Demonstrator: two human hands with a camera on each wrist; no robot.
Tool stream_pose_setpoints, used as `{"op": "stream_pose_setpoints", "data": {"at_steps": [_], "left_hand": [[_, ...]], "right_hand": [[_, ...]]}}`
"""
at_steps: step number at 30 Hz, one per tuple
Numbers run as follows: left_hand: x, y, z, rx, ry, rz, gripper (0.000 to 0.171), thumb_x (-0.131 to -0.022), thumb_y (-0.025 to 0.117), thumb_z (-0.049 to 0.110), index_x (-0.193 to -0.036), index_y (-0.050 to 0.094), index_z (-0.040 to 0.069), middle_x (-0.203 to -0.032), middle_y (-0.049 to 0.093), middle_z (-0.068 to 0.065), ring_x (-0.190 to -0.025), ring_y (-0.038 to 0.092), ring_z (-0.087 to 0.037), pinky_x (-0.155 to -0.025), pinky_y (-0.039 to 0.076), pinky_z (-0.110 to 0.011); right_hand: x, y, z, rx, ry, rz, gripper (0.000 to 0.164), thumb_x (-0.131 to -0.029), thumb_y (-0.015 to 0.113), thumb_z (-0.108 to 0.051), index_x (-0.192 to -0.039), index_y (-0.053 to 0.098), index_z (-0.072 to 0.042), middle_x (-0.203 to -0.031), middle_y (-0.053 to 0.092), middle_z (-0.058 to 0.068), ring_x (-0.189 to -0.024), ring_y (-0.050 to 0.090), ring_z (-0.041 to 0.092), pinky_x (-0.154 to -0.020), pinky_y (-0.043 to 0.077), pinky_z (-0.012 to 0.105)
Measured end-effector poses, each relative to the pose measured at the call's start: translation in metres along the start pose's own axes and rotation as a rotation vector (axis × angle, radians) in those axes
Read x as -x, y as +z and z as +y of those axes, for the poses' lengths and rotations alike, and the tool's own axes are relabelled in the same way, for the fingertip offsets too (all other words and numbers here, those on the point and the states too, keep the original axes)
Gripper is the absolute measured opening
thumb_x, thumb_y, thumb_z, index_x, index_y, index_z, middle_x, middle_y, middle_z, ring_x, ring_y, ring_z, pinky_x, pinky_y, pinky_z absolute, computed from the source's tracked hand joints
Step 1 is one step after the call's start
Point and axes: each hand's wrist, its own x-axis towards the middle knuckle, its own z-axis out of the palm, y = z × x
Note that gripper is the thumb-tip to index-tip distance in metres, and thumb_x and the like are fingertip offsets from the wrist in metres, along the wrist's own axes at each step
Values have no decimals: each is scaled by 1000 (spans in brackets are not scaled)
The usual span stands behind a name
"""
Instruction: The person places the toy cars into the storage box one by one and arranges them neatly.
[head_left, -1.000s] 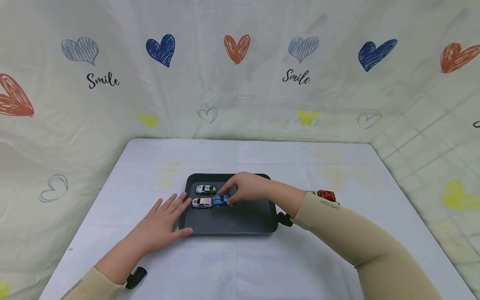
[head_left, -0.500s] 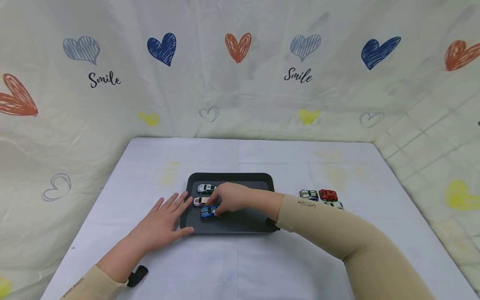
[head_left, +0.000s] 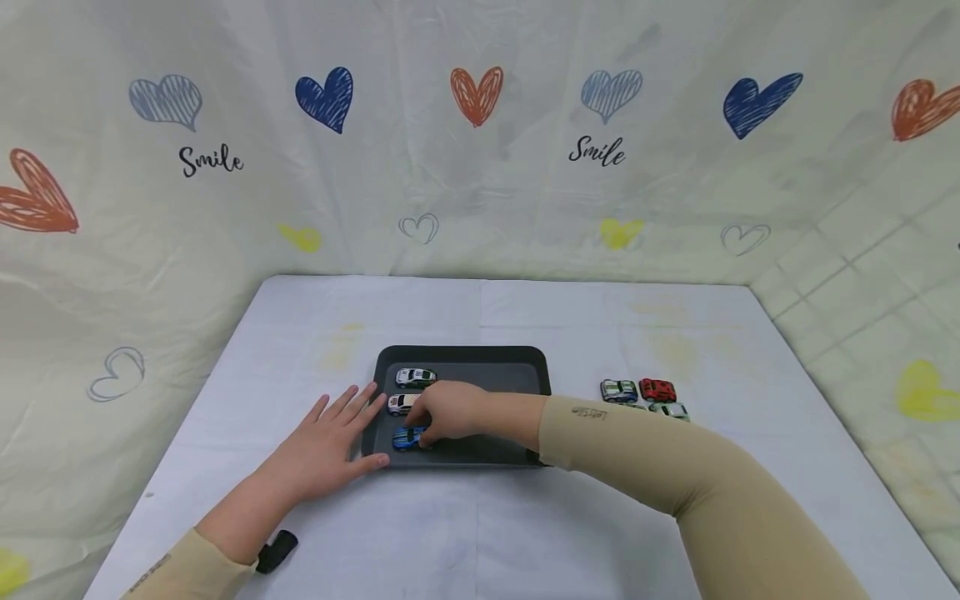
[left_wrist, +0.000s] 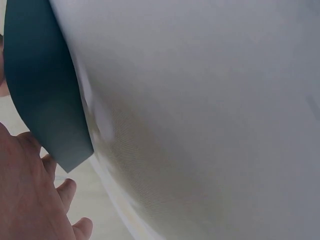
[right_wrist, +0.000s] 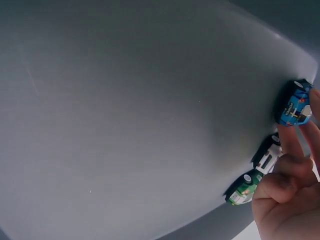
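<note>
My right hand (head_left: 453, 410) pinches a blue toy car (head_left: 406, 438) low over the front left of a dark grey tray (head_left: 491, 371). Behind it in the tray, a white toy car (head_left: 399, 404) is partly covered by my fingers. Farther back sits a white-and-black toy car (head_left: 415, 377). In the right wrist view the blue car shows at my fingertips, with a white car (right_wrist: 269, 159) and a green-sided car (right_wrist: 244, 189) lower down. My left hand (head_left: 322, 450) rests with spread fingers at the tray's left rim; the left wrist view shows the tray's outer wall (left_wrist: 47, 95).
Right of the tray, several toy cars stand grouped on the white cloth (head_left: 480, 533): a red one (head_left: 657, 390), a white-and-green one (head_left: 618, 390) and a pale one (head_left: 670, 410). My right sleeve (head_left: 637, 442) partly hides this group. A patterned curtain (head_left: 480, 183) hangs behind.
My right hand has brought the blue car from beside the white car towards the tray's front left, in line with the other two. My left hand has stayed at the rim.
</note>
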Motion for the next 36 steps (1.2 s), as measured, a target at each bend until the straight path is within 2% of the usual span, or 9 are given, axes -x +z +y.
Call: {"op": "stream_pose_setpoints", "data": {"at_steps": [8, 20, 27, 36], "left_hand": [[1, -1, 0, 8, 11, 6, 88, -90, 53, 69, -158, 28, 19, -165, 18, -2, -150, 19, -33, -118, 15, -60], [0, -2, 1, 29, 8, 0, 89, -91, 54, 68, -159, 27, 18, -165, 18, -3, -150, 18, -33, -118, 14, -61], [0, -1, 0, 28, 4, -5, 88, -90, 56, 66, -159, 27, 18, -165, 17, -2, -150, 18, -33, -118, 13, -61], [-1, 0, -2, 20, 3, -10, 91, -89, 51, 72, -159, 27, 18, -165, 18, -3, -150, 18, -34, -118, 13, -61]], "right_hand": [[-5, 1, -3, 43, -38, 29, 38, -88, 77, -32, -125, 72, -24, -106, 71, -14, -87, 61, -3, -79, 51, 19], [-10, 1, -6, 72, -27, 43, 40, -87, 77, -36, -125, 71, -25, -109, 70, -13, -92, 61, -1, -84, 51, 21], [-9, -1, -3, 29, -23, 65, 40, -88, 77, -36, -126, 71, -26, -108, 71, -14, -92, 61, -3, -84, 52, 20], [1, -13, 1, 6, -3, 92, 40, -88, 76, -38, -127, 69, -30, -107, 70, -12, -95, 61, 0, -86, 52, 23]]}}
